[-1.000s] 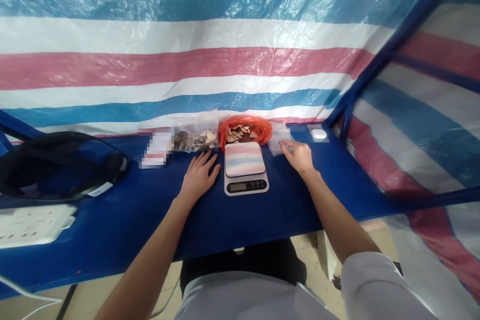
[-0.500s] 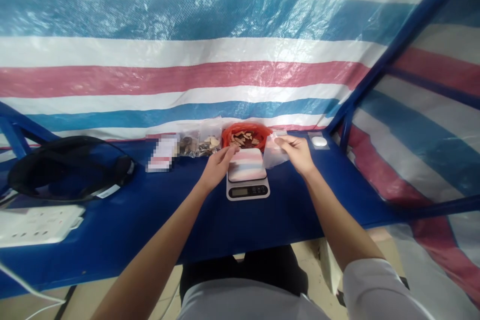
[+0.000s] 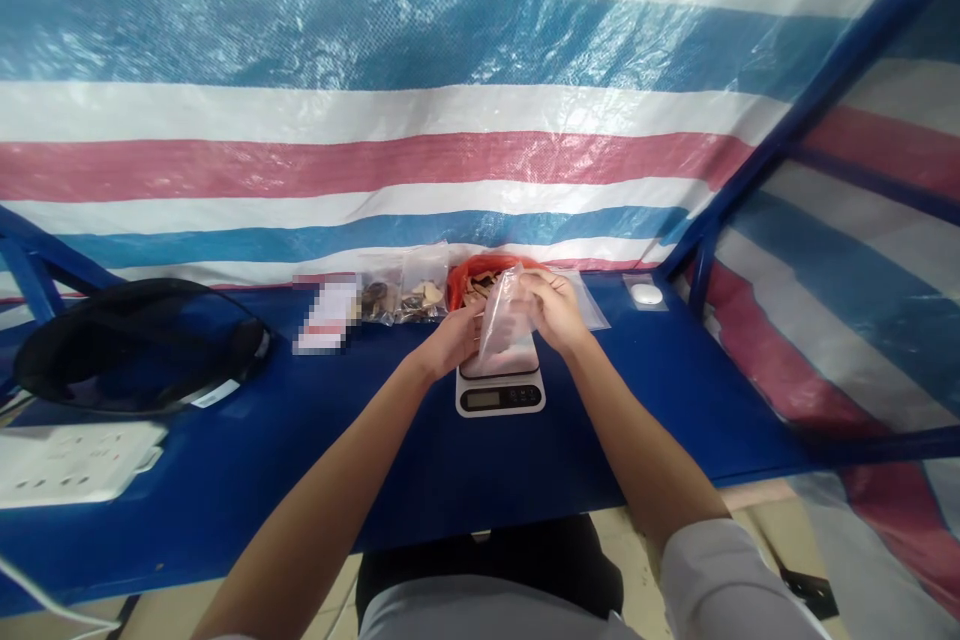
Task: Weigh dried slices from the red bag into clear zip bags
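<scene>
A clear plastic bag [image 3: 501,335] hangs upright over the kitchen scale [image 3: 501,400], flat and see-through. My right hand [image 3: 555,305] pinches its upper right edge between thumb and fingers. At the bag's left edge, my left hand [image 3: 452,340] closes on it, its fingertips partly hidden by the film. The scale's platform shows below the bag, and its display has no readable digits. Just behind the scale, a red plastic bag [image 3: 459,282] lies open, filled with thin brown dried slices [image 3: 484,286].
Two clear bags stand left of the red one: one with dark pieces [image 3: 377,300], one with pale and dark pieces [image 3: 422,298]. Another clear bag [image 3: 595,308] lies to the right, near a white round case [image 3: 646,294]. Far left are a black headset [image 3: 142,340] and a power strip [image 3: 82,460].
My right hand has brought the clear bag leftward over the scale. My left hand has met its left edge. Another clear bag now shows on the table behind my right hand.
</scene>
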A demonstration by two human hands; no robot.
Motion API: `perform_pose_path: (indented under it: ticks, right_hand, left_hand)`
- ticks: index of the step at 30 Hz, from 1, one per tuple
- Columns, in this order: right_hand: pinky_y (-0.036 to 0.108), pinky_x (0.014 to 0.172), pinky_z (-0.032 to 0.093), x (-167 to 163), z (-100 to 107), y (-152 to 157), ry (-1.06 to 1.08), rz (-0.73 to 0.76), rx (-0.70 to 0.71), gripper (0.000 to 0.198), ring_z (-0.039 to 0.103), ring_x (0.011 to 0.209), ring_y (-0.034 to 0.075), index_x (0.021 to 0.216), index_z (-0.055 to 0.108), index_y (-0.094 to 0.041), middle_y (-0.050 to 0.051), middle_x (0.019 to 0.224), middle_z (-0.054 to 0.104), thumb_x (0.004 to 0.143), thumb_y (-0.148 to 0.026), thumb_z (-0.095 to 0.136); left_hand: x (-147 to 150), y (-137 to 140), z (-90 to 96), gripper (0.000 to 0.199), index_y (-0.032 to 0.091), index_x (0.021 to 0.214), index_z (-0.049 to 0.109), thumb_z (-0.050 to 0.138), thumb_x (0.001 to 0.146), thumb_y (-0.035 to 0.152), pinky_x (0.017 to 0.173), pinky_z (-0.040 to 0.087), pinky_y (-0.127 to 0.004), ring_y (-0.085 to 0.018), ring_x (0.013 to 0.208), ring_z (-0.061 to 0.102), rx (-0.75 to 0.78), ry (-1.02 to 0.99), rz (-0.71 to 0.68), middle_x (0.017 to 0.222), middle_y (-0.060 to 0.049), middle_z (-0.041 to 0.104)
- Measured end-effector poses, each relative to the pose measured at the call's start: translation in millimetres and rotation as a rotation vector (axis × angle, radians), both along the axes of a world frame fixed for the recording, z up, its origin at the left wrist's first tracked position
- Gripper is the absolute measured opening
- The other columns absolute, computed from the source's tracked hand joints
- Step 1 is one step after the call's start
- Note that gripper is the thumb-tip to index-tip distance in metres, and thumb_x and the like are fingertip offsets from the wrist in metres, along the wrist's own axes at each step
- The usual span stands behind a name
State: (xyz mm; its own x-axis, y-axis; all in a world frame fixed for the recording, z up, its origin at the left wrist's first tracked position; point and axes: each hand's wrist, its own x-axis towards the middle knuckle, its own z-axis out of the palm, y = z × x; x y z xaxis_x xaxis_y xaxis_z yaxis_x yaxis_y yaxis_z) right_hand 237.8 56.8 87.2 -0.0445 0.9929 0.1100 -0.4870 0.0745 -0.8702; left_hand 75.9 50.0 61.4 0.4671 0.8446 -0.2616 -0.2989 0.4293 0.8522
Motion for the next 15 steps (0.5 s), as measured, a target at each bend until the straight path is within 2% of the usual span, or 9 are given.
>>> perform_pose_path:
  ticks: [4, 8, 10, 15]
  right_hand:
    - [0.038, 0.075, 0.063, 1.3, -5.2, 5.2, -0.017, -0.043, -0.002, 0.025, 0.072, 0.074, 0.020, 0.068, 0.070, -0.023, 0.000, 0.074, 0.075, 0.058, -0.041, 0.085]
    - [0.038, 0.068, 0.064, 9.9, -12.2, 5.1, -0.093, -0.075, -0.061, 0.030, 0.073, 0.075, 0.023, 0.075, 0.071, -0.022, 0.003, 0.077, 0.076, 0.062, -0.048, 0.082]
    - [0.036, 0.067, 0.063, 15.5, -16.2, 3.8, -0.134, -0.097, -0.063, 0.032, 0.074, 0.076, 0.022, 0.075, 0.070, -0.022, 0.003, 0.076, 0.076, 0.065, -0.051, 0.080]
    - [0.032, 0.063, 0.062, 30.1, -25.5, -1.4, -0.174, -0.063, -0.109, 0.038, 0.076, 0.082, 0.024, 0.081, 0.072, -0.022, 0.004, 0.082, 0.078, 0.064, -0.054, 0.082]
  left_hand:
    - [-3.3, 0.8, 6.1, 0.035, 0.016, 0.106, 0.074, 0.069, 0.084, 0.044, 0.083, 0.057, -0.040, -0.025, 0.094, 0.068, -0.065, 0.003, -0.048, 0.107, -0.013, 0.074]
    - [-9.4, 4.1, 7.0, 0.024, 0.017, 0.095, 0.077, 0.079, 0.075, 0.029, 0.079, 0.056, -0.032, -0.020, 0.086, 0.069, -0.023, 0.012, 0.073, 0.097, -0.009, 0.075]
    - [-14.4, 7.6, 5.3, 0.025, 0.017, 0.093, 0.078, 0.082, 0.070, 0.024, 0.078, 0.056, -0.031, -0.018, 0.082, 0.069, -0.002, 0.035, 0.133, 0.095, -0.009, 0.075]
    - [-27.7, 18.2, 0.2, 0.033, 0.016, 0.093, 0.079, 0.087, 0.064, 0.030, 0.073, 0.055, -0.031, -0.017, 0.078, 0.067, 0.124, 0.122, 0.285, 0.089, -0.007, 0.075]
